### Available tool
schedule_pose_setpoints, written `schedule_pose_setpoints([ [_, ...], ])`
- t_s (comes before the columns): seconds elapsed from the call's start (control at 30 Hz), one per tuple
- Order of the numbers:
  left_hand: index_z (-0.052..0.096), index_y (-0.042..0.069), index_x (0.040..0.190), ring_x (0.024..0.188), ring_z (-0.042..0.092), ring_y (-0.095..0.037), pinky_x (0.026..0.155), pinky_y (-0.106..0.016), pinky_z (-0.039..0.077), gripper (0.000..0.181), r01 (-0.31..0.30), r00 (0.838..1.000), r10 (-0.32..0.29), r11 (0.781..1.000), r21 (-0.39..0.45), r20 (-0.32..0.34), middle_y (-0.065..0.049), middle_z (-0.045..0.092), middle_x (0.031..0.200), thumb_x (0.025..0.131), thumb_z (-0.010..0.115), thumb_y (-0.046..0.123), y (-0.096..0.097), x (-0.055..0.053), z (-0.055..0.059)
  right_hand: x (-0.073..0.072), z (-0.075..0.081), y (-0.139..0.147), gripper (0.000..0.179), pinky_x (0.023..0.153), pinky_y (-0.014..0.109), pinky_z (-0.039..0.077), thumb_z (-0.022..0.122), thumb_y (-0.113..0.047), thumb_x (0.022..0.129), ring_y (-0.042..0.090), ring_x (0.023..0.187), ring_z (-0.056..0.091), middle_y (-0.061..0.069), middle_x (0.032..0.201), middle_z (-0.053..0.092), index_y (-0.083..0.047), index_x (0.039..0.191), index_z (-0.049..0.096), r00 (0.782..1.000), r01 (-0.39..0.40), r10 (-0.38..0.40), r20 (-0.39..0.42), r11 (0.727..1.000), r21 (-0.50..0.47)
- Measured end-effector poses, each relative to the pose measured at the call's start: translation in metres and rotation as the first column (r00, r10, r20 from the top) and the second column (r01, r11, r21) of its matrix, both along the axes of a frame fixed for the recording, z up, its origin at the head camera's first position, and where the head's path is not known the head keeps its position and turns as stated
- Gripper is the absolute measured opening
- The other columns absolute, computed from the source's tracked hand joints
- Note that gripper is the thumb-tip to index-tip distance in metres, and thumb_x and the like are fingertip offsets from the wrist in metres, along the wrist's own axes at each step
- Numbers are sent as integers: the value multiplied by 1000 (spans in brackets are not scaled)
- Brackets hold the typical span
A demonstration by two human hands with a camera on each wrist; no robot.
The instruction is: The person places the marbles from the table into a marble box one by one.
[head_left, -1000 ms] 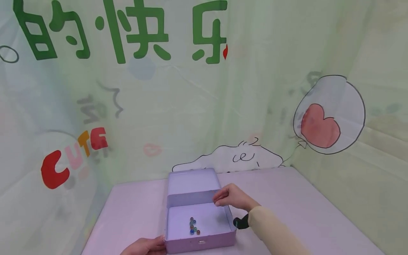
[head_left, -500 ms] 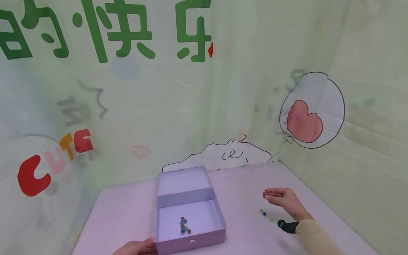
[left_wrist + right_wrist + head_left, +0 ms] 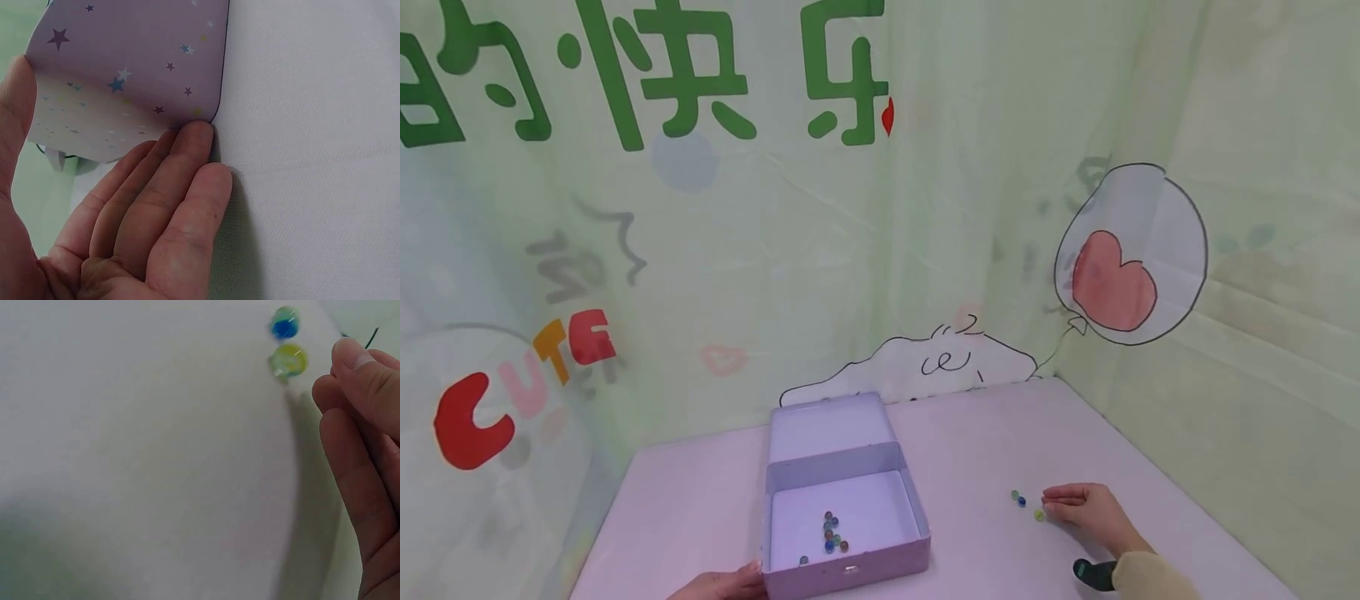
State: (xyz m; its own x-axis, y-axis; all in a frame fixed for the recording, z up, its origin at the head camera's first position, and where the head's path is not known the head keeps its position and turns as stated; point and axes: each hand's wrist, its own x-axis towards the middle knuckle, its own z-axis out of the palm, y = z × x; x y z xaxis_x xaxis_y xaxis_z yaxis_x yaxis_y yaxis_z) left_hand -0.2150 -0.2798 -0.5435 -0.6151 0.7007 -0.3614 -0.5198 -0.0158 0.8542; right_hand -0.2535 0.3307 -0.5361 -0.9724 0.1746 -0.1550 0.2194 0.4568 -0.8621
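An open purple box (image 3: 850, 575) with its lid (image 3: 831, 429) tipped back holds several glass marbles (image 3: 829, 535). One greenish marble (image 3: 803, 560) lies by the box's front wall. My left hand (image 3: 718, 585) rests against the front left corner; in the left wrist view its nearly straight fingers touch the star-printed side (image 3: 125, 69), the thumb at another edge. On the table, my right hand (image 3: 1093, 512) is just right of a yellow-green marble (image 3: 1039, 516), fingers loosely bent and thumb near the index finger. Nothing visible is held. A blue marble (image 3: 1022, 502) and a green marble (image 3: 1015, 495) lie farther left.
The pale pink table (image 3: 955, 467) meets a printed cloth backdrop (image 3: 820, 250) behind and a cloth side wall (image 3: 1247, 375) at right. A dark wrist-worn device (image 3: 1093, 575) sits at the right wrist.
My right hand has moved from above the box to the right, then down beside the loose marbles. Another marble now shows near the box's front wall. The left hand stays at the corner.
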Motion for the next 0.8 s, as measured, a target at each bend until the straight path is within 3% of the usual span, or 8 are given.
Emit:
schedule_pose_setpoints([
  [0.1,46,-18,129,113,59,-33,94,-43,48,65,-37,999,36,998,-59,-23,-26,58,124,102,37,41,1,3,7,1,-7,-1,42,77,34,56,83,-23,72,20,88,68,11,97,72,0,105,71,1000,20,-20,2,999,26],
  [0.27,46,-18,128,114,58,-34,95,-44,47,69,-54,999,55,993,-104,-1,-27,58,124,100,43,45,4,6,18,-2,-7,-7,44,77,35,56,83,-24,71,21,89,68,11,98,71,0,105,70,1000,12,-11,-26,999,43],
  [0.47,45,-20,128,113,59,-35,95,-44,48,74,-77,997,78,985,-157,-1,-28,58,123,97,48,47,4,4,24,-5,-9,-14,37,76,32,56,84,-18,70,19,87,68,9,95,72,-2,102,71,998,-3,9,-65,996,92],
  [0.67,45,-20,128,115,58,-34,96,-43,47,68,-58,998,58,994,-88,3,-28,57,124,100,43,42,3,6,22,-3,-11,-15,39,76,34,56,84,-19,69,20,87,68,9,94,72,-1,102,71,999,8,-4,-54,996,85],
  [0.8,44,-20,129,115,57,-34,97,-43,46,66,-35,999,36,999,-40,12,-28,57,125,102,38,40,4,6,18,-2,-1,-15,42,76,31,56,82,-23,73,18,89,68,10,98,72,-1,107,70,998,0,3,-57,999,52],
])
